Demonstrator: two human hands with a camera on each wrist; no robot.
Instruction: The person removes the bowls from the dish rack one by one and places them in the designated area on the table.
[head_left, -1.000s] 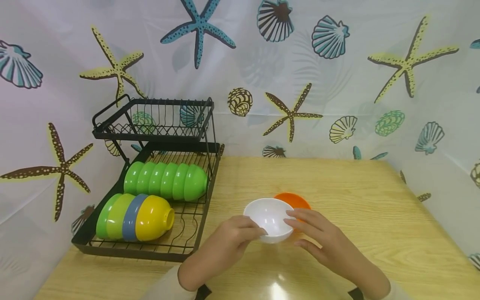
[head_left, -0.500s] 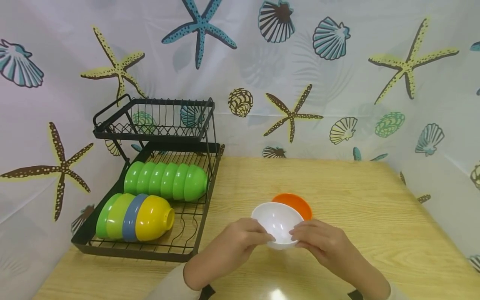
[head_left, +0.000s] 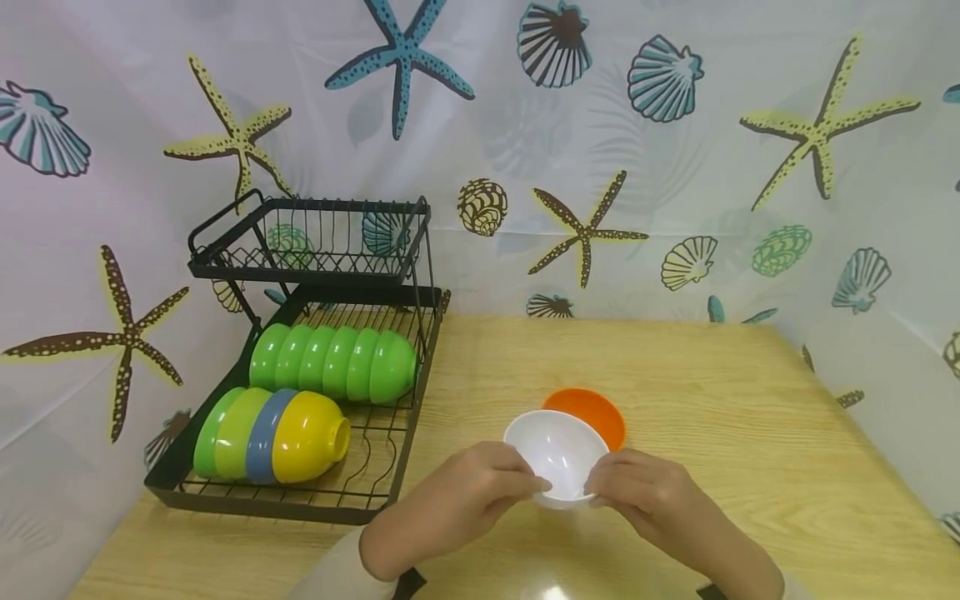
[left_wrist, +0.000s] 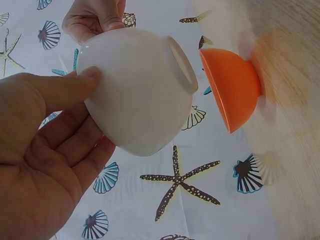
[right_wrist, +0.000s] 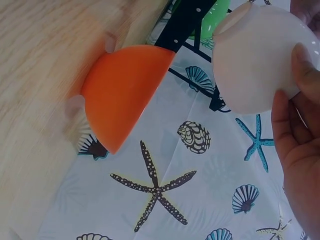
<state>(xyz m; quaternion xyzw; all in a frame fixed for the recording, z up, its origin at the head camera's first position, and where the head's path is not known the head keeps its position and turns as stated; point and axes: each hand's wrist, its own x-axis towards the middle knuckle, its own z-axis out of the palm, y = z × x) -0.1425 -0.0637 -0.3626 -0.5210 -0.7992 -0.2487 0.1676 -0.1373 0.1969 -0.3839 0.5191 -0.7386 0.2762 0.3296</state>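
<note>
A white bowl [head_left: 558, 454] is held tilted above the table, its inside facing up toward the head camera. My left hand [head_left: 487, 492] pinches its near left rim between thumb and fingers. At the near right rim my right hand [head_left: 645, 492] pinches it the same way. Both wrist views show the bowl's smooth outside, with the foot ring [left_wrist: 181, 64] turned toward the table. An orange bowl [head_left: 588, 412] stands upright on the table just behind the white one, which overlaps it in the head view.
On the left stands a black two-tier dish rack [head_left: 405, 467]. Its lower tier holds a row of green bowls [head_left: 330, 362] and, in front, bowls in green, blue and yellow [head_left: 303, 437]. A patterned cloth [head_left: 480, 100] hangs behind the wooden table [head_left: 712, 400].
The white bowl has moved slightly nearer and to the right, showing more of the orange bowl. My right hand has gone from spread fingers at the rim to pinching it.
</note>
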